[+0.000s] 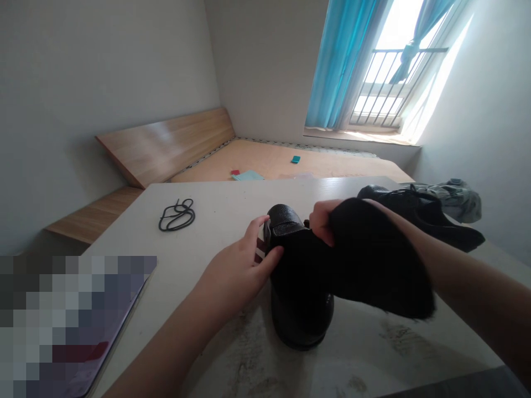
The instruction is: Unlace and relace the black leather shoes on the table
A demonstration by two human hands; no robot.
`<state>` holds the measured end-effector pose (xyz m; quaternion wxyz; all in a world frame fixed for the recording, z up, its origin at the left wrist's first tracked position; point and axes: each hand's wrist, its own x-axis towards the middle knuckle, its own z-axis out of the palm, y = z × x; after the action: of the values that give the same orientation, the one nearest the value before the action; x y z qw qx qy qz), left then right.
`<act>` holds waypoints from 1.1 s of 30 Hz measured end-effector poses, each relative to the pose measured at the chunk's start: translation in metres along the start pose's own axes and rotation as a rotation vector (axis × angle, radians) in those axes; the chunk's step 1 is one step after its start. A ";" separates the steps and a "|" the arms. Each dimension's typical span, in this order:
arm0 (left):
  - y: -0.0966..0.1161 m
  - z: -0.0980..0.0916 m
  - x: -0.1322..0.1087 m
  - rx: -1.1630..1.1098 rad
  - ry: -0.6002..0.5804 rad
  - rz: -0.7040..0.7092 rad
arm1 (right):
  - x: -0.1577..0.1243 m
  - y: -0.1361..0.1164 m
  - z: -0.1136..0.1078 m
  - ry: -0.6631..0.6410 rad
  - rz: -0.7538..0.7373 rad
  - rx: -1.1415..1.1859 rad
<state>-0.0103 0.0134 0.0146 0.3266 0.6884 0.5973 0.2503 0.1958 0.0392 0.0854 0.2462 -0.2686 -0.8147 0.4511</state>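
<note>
A black leather shoe (302,326) stands on the white table, its toe pointing away from me. My left hand (249,254) grips the shoe's left edge near the lacing, thumb on top and fingers along the side. Closed at the shoe's right side is my right hand (326,218), its fingers partly hidden. A broad, flat black flap (377,260) with a rounded end rises from the shoe opening and covers part of that hand. I cannot tell whether it is the tongue or an insole. Further left lies a loose dark shoelace (177,215), loosely looped.
Another black shoe (431,215), laced, lies at the table's right, by a crumpled grey-green cloth (464,199). A flat, partly blurred-out item (124,309) is at the left edge. Beyond the white table (224,193) is a bed (265,155) with small items on it.
</note>
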 end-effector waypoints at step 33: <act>-0.071 -0.073 0.030 0.365 0.392 -0.401 | 0.050 0.045 0.013 0.541 0.106 0.112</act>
<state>-0.1055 0.0595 0.0080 0.1195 0.5433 0.8072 0.1975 0.1604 0.0842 0.0482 0.4455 -0.4073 -0.6779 0.4195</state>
